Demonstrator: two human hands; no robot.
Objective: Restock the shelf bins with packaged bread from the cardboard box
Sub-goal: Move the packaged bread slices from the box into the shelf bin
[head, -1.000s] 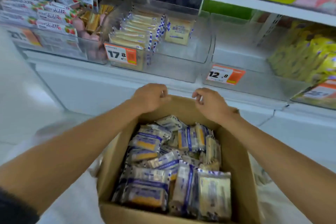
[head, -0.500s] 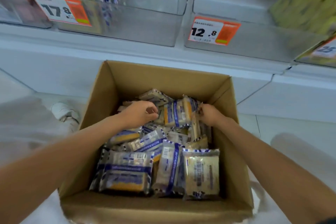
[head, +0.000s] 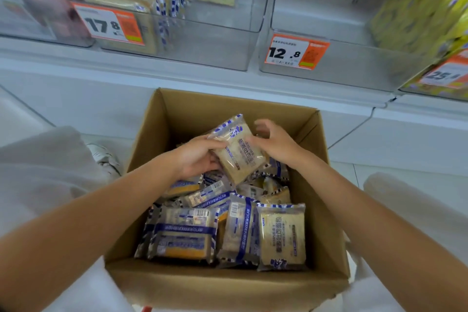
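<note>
left hand [head: 198, 157] grips the clear-wrapped, blue-striped bread packet [head: 239, 153] by its left edge; right hand [head: 274, 145] curls round its right edge, inside the brown cardboard box [head: 228, 113]. lift without squeezing; stand it in the clear plastic shelf bin [head: 202, 43].

We cannot see the left hand's [head: 196, 157] fingertips, tucked behind the bread pack [head: 240, 152], nor tell whether the right hand [head: 274, 145] grips it. Lower packs in the cardboard box [head: 228, 284] lie buried. The right edge cuts the 25 price tag [head: 445, 75]; the pink packages [head: 50, 2] are blurred.
</note>
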